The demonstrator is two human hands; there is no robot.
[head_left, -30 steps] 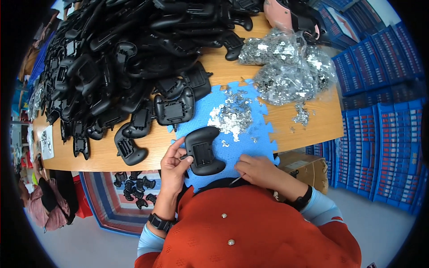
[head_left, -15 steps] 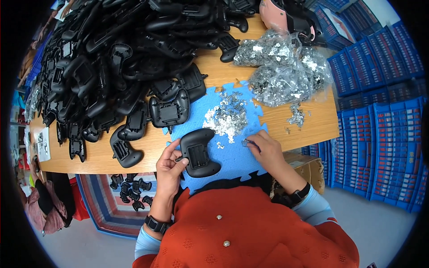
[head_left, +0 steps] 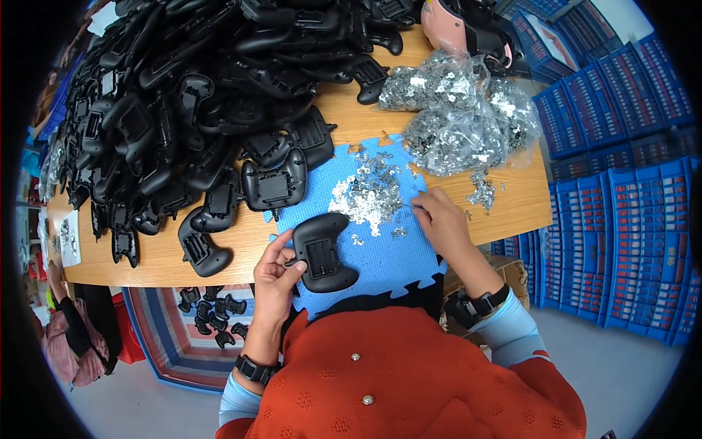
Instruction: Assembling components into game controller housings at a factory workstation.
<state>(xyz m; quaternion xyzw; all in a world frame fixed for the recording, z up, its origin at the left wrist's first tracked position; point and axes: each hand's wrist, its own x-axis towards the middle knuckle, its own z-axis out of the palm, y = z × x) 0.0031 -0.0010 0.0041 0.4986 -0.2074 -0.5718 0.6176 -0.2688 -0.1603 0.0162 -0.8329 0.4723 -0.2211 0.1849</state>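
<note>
My left hand (head_left: 278, 274) grips a black game controller (head_left: 322, 252) by its left side, thumb at the edge. The controller's empty battery compartment faces up. On the blue foam mat (head_left: 365, 278) behind it lies a heap of small silver metal battery contacts (head_left: 369, 194). My right hand (head_left: 442, 223) rests at the mat's right side, beside the heap, with thumb and forefinger drawn together. Whatever its fingertips pinch is too small to make out. One loose contact (head_left: 399, 232) lies on the mat between the controller and my right hand.
A large pile of black controllers (head_left: 168, 110) covers the table's left and back. Clear bags of metal pieces (head_left: 461, 110) sit at the back right, near a pink helmet (head_left: 444, 29). Blue racks (head_left: 614, 241) stand to the right. More controllers (head_left: 213, 311) lie in a striped container below.
My right hand has moved away from the controller, up toward the mat's right edge. The small contact at its fingertips now lies on the mat. My left hand and the controller stay put.
</note>
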